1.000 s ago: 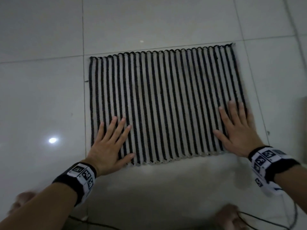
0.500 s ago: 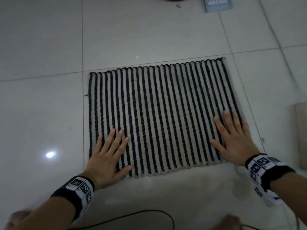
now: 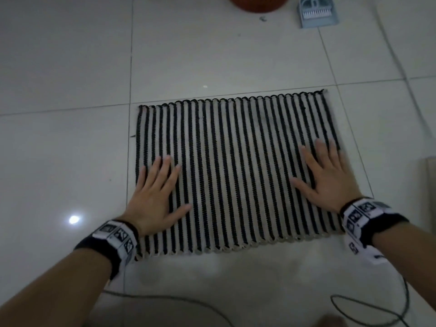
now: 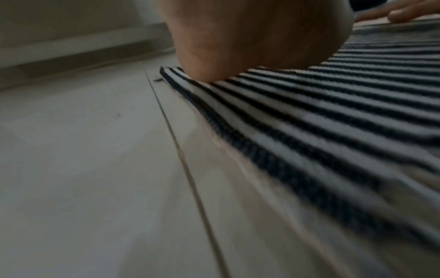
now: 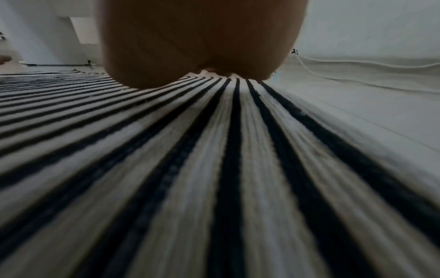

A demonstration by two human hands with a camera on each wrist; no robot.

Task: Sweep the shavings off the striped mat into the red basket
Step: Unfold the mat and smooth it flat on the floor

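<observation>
The black-and-white striped mat (image 3: 236, 166) lies flat on the tiled floor. My left hand (image 3: 157, 194) presses palm-down with straight fingers on its near left part, and my right hand (image 3: 328, 178) presses flat on its near right part. In the wrist views each palm (image 4: 257, 33) (image 5: 197, 39) rests on the mat's stripes (image 4: 333, 105) (image 5: 214, 169). The red basket (image 3: 257, 2) shows partly at the top edge. A small dark shaving (image 3: 262, 19) lies on the floor just before it. No shavings show on the mat.
A grey-blue dustpan with a brush (image 3: 318, 11) lies on the floor right of the basket. A dark cable (image 3: 354, 310) loops on the floor near me. A pale cord (image 3: 401, 74) runs along the right side. A light object (image 3: 428, 182) sits at the right edge.
Both hands have slid forward over the mat, away from its near edge. The view has tilted up, bringing the basket and dustpan into sight.
</observation>
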